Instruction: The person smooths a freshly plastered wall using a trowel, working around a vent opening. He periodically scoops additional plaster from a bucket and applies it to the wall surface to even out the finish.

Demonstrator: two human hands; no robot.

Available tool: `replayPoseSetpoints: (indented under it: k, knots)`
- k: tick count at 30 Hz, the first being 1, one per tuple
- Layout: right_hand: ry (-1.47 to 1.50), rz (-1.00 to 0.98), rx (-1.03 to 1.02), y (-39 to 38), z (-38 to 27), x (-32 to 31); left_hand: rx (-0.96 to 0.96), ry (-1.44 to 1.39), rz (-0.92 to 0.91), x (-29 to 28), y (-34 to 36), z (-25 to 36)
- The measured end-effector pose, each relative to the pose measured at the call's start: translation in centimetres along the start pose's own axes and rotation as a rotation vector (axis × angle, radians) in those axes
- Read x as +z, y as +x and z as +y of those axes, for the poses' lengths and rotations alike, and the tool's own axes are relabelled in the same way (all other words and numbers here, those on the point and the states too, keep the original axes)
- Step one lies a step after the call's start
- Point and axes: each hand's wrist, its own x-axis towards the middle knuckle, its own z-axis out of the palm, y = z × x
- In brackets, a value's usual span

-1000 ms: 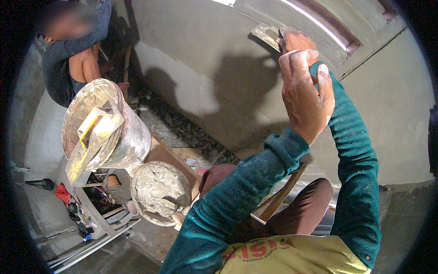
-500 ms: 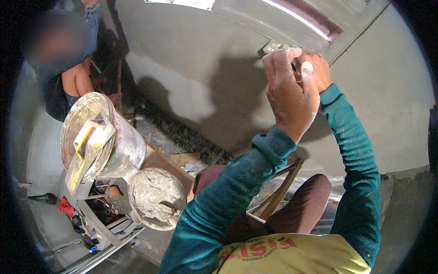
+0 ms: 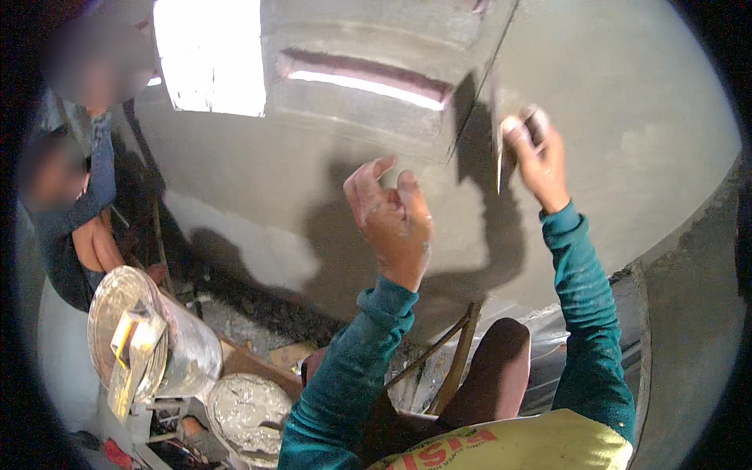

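Observation:
My right hand (image 3: pixel 540 166) grips a trowel (image 3: pixel 497 145), its thin blade seen edge-on and upright, close to the grey plastered wall (image 3: pixel 627 117). Whether the blade touches the wall cannot be made out. Left of it, my left hand (image 3: pixel 392 223) is raised in front of the wall, fingers loosely curled and apart, with nothing in it. Both hands have pale smears on them. Wet grey plaster (image 3: pixel 247 407) fills a round tub (image 3: pixel 210 415) at the lower left.
A large smeared bucket (image 3: pixel 188 356) stands beside the tub, with a yellow-handled trowel (image 3: pixel 129 345) on top. Two people (image 3: pixel 78 204) are at the far left. A bright window opening (image 3: pixel 210 55) and a narrow slot (image 3: pixel 364 82) pierce the wall. Wooden poles (image 3: pixel 458 356) stand near my knee.
My hands, close together before, have come apart: the left lower and leftward, the right slightly rightward with the trowel. The view has shifted, showing more of the upper wall and a second person.

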Motion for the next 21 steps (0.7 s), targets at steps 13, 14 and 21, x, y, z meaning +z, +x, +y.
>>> replayPoseSetpoints:
  k: [13,14,21]
  knots:
    - [0.407,0.302,-0.029,11.0,-4.1,-2.2,-0.157,-0.089,-0.033,0.4,-0.3,-0.9]
    - [0.397,0.296,-0.030,11.2,-4.3,-2.1,-0.136,-0.081,-0.022,0.3,-0.1,-1.1]
    - [0.347,0.311,-0.041,12.4,-2.5,-2.3,-0.081,0.027,0.000,0.4,0.0,-1.4]
